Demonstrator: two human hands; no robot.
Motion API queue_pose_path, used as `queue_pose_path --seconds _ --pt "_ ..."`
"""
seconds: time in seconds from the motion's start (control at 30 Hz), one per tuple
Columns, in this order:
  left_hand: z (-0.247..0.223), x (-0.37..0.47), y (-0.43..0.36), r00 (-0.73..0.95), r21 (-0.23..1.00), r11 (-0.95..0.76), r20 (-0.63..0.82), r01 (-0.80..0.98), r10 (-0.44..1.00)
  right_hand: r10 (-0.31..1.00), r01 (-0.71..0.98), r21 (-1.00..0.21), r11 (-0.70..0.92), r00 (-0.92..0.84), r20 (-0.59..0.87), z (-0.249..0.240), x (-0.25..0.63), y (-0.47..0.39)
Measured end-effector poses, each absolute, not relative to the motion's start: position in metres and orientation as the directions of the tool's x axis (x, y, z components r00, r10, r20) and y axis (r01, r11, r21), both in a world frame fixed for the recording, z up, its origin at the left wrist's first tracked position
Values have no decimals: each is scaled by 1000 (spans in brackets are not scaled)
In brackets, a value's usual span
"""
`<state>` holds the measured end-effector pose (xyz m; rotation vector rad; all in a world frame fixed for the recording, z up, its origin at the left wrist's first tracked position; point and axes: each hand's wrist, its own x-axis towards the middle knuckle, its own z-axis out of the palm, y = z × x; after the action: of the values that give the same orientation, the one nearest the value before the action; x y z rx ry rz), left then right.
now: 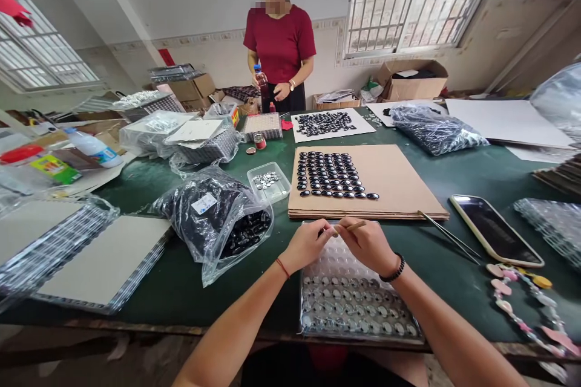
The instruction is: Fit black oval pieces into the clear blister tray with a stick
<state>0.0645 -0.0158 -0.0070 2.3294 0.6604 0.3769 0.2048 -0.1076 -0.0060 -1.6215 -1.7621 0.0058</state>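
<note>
Above a clear plastic tray [358, 308] with rows of round pockets, my two hands meet fingertip to fingertip. My left hand [308, 245] is closed in a pinch on a small dark piece [321, 232], mostly hidden by the fingers. A short tan stick [356, 225] is gripped in my right hand [370, 246], its tip close to the left fingers. The tray's near rows hold shiny silvery round pieces; its far pockets look unfilled. Just beyond, black oval beads [329, 172] lie in rows on a stack of brown cardboard [394, 184].
Left are a bag of black beads [247, 231], a plastic box [269, 182] of small silvery pieces and stacked trays [104, 260]. Tweezers [447, 234], a phone [497, 228] and a beaded string [503, 290] lie right. A person [279, 36] holding a bottle [263, 86] stands across the table.
</note>
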Motion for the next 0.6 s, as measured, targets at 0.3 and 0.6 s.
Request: queue_pose_path --seconds 0.3,0.6 --pt "-9 69 -4 697 968 -158 -25 196 717 820 701 -705 113 334 464 -3 212 -107" --pt "-7 73 -14 734 980 199 -147 17 663 805 250 -934 254 480 348 -2 210 -101"
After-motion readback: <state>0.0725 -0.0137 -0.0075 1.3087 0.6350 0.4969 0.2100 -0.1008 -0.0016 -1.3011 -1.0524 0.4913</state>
